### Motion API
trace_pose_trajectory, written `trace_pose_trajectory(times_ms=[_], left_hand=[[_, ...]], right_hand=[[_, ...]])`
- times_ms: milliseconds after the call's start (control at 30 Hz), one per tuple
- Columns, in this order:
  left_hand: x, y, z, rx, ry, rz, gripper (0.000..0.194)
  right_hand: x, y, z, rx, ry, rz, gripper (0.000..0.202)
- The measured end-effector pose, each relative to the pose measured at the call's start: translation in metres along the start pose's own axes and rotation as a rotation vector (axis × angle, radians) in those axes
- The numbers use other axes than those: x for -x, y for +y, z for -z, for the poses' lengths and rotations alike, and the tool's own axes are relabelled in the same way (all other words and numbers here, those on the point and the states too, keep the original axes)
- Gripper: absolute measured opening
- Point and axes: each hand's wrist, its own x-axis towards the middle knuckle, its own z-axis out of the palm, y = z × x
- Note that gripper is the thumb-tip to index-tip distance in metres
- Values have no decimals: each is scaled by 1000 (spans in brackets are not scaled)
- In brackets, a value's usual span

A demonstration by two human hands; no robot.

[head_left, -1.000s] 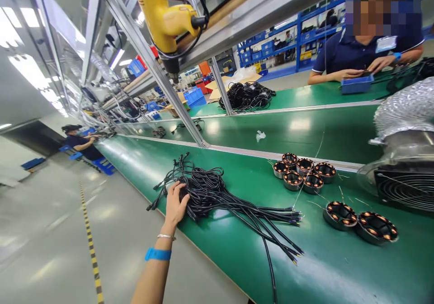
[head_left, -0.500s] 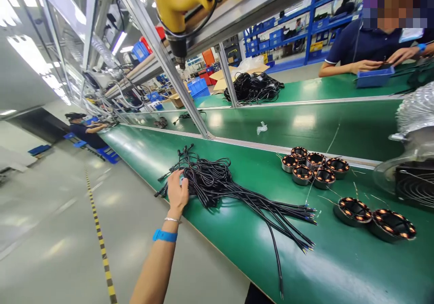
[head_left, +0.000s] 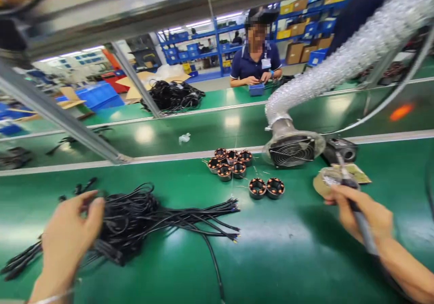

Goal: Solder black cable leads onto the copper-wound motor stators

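Note:
A soldering iron (head_left: pixel 366 234) is gripped in my right hand (head_left: pixel 368 216), its metal end pointing up and away from me. That end is beside a round tan dish (head_left: pixel 327 181) with shiny material in it, and behind it stands a dark iron holder (head_left: pixel 341 150). My left hand (head_left: pixel 69 236) is at the near left, thumb and index finger apart. It lies over or against a bundle of black cables (head_left: pixel 130 220); its other fingers are partly hidden. The cables' stripped ends (head_left: pixel 233 204) point right. Several copper-wound stator cores (head_left: pixel 224 172) sit beyond them.
A fume extractor fan (head_left: pixel 293 152) with a silver flexible duct (head_left: pixel 325 68) stands behind the stators. Slanting metal posts (head_left: pixel 61 109) and an overhead rail (head_left: pixel 135 5) frame the green bench (head_left: pixel 271 258). Across it, a person (head_left: pixel 256 62) works over a blue bin (head_left: pixel 256 89).
The view has swung right and levelled. My right hand has come into sight with the soldering iron. My left hand stays by the black cables, thumb and finger apart.

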Motion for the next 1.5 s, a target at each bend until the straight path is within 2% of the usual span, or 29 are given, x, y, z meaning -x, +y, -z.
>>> trace_pose_trajectory(times_ms=[67, 100, 133, 167, 200, 267, 333, 433, 500, 567, 700, 800, 933, 1100, 1333, 1400, 1500], left_hand=[[35, 70, -6, 254, -113, -263, 31], [55, 106, -10, 387, -236, -397, 29], [74, 141, -14, 482, -406, -507, 27], [89, 174, -20, 544, -544, -585, 27], [101, 202, -26, 590, -614, -626, 29], [114, 244, -38, 651, -669, -643, 29], [116, 266, -47, 663, -687, -648, 22], [116, 274, -50, 669, -741, -661, 15], [117, 271, -49, 700, -789, -637, 15], [119, 266, -48, 757, -851, -570, 18], [122, 262, -53, 915, -1111, -374, 36], [123, 264, -55, 1021, -1272, -254, 42], [122, 265, -52, 1084, -1292, -142, 29], [117, 263, -52, 1132, -1324, -83, 15], [120, 278, -52, 1198, -1411, 83, 19], [117, 276, -48, 1174, -1378, 64, 21], [108, 264, -40, 1083, -1372, -108, 27]], right_hand=[[5, -3, -8, -7, 4, 128, 12], [7, -9, -13, -21, 0, 187, 16], [8, -15, -18, -38, -7, 233, 19], [8, -23, -24, -56, -16, 270, 19], [7, -30, -30, -74, -33, 298, 16], [2, -42, -47, -99, -67, 318, 15], [-5, -49, -64, -120, -101, 307, 21], [-11, -51, -80, -171, -132, 270, 16], [-8, -50, -78, -220, -140, 243, 17], [2, -52, -67, -281, -149, 226, 20], [25, -64, -43, -408, -212, 256, 31], [32, -75, -42, -473, -265, 296, 37], [30, -81, -54, -533, -289, 309, 40], [29, -81, -59, -586, -300, 306, 40], [29, -79, -58, -619, -345, 286, 39], [28, -78, -57, -634, -348, 274, 40], [28, -78, -56, -637, -362, 255, 43]])
